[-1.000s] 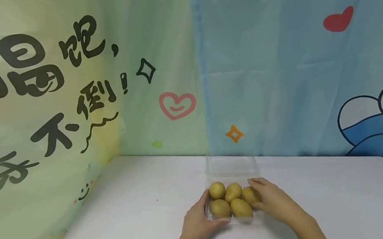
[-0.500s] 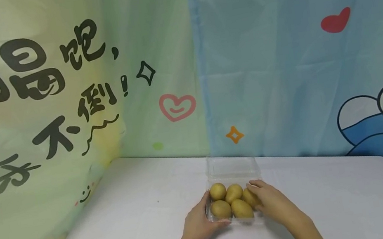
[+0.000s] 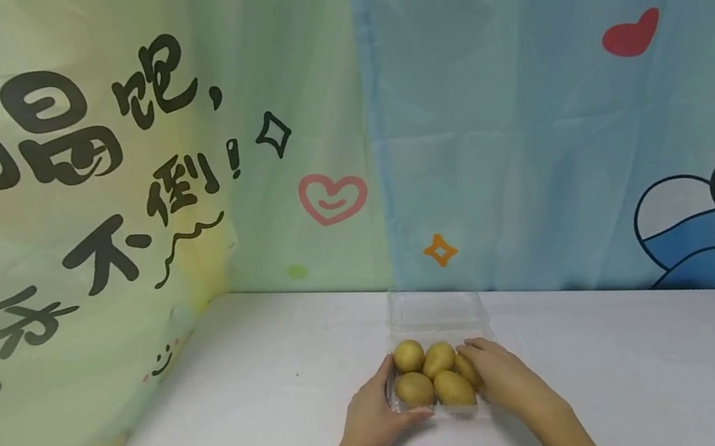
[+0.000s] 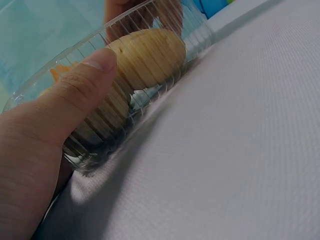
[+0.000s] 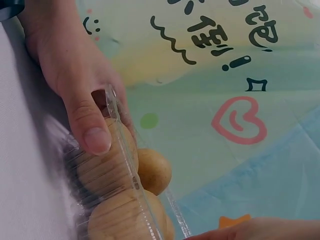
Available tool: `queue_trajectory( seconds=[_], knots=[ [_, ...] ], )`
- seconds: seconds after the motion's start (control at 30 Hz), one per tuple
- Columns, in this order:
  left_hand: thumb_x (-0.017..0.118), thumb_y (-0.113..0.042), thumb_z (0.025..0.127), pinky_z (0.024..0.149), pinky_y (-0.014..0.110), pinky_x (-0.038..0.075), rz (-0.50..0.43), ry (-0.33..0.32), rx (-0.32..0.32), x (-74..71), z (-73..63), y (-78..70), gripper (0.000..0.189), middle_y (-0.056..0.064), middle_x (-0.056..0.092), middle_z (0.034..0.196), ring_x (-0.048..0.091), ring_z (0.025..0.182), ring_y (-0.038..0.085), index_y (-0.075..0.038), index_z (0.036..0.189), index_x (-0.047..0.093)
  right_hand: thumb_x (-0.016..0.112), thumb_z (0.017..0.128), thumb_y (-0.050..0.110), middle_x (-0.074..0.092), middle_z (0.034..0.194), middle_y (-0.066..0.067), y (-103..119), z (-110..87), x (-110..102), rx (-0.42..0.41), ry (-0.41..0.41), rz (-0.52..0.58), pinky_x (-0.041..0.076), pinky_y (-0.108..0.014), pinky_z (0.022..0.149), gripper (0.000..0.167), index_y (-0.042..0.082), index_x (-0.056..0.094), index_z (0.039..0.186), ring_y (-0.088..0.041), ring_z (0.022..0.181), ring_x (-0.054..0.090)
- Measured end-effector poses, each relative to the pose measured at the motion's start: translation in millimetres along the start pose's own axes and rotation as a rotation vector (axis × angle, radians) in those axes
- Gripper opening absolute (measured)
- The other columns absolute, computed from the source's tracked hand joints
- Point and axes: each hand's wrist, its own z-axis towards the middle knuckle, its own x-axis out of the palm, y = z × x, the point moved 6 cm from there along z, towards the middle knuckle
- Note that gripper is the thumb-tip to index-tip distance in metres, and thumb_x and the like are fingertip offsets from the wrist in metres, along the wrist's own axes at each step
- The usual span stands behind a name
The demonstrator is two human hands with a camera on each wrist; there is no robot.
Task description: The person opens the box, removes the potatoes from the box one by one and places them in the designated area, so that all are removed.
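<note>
Several yellow-brown potatoes (image 3: pixel 440 359) sit close together in a clear plastic container (image 3: pixel 394 396), its lid (image 3: pixel 437 309) folded back. My left hand (image 3: pixel 374 415) grips the left end, the thumb across the ribbed front wall, as the left wrist view shows at the container (image 4: pixel 195 42). At the right end, my right hand (image 3: pixel 507 377) holds the rightmost potato (image 3: pixel 466 369), covering much of it. Through the plastic in the left wrist view, fingers of the right hand (image 4: pixel 142 20) show beside a potato (image 4: pixel 150 55). The right fingertips are partly hidden.
The container stands on a white-covered table (image 3: pixel 234 422). Printed fabric backdrops (image 3: pixel 501 153) rise along its back and left sides. A small dark speck (image 3: pixel 297 374) lies on the cloth to the left.
My right hand has shifted slightly left and covers more of the rightmost potato, which sits closer to the others. The left hand keeps its grip. The head view has shifted a little.
</note>
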Motion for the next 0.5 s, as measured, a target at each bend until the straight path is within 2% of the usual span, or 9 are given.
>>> queue_trajectory(
  seconds=[0.17, 0.33, 0.5],
  knots=[
    [0.072, -0.068, 0.066, 0.102, 0.047, 0.048, -0.008, 0.005, 0.007, -1.9, -0.6, -1.9, 0.109, 0.012, 0.051, 0.142, 0.055, 0.124, 0.031, -0.006, 0.147, 0.033, 0.068, 0.083, -0.003, 0.061, 0.124, -0.016, 0.1, 0.2, -1.0, 0.006, -0.026, 0.007, 0.045, -0.051, 0.102, 0.039, -0.003, 0.059, 0.121, -0.036, 0.118, 0.056],
    [0.072, -0.069, 0.066, 0.101, 0.046, 0.048, -0.005, 0.0, 0.011, -2.5, -0.8, -1.7, 0.109, 0.012, 0.051, 0.141, 0.055, 0.123, 0.031, -0.006, 0.146, 0.034, 0.069, 0.081, -0.004, 0.064, 0.116, -0.012, 0.1, 1.5, -0.6, -0.009, -0.073, -0.016, 0.049, -0.047, 0.099, 0.037, -0.002, 0.062, 0.117, -0.032, 0.111, 0.06],
    [0.069, -0.072, 0.066, 0.102, 0.046, 0.048, 0.002, 0.002, 0.012, -1.2, 0.9, -1.1, 0.11, 0.012, 0.05, 0.142, 0.055, 0.124, 0.031, -0.006, 0.147, 0.033, 0.072, 0.074, -0.01, 0.063, 0.113, -0.011, -0.4, 3.1, 0.4, -0.023, -0.09, -0.043, 0.05, -0.045, 0.098, 0.044, -0.004, 0.062, 0.117, -0.031, 0.109, 0.06]
  ],
)
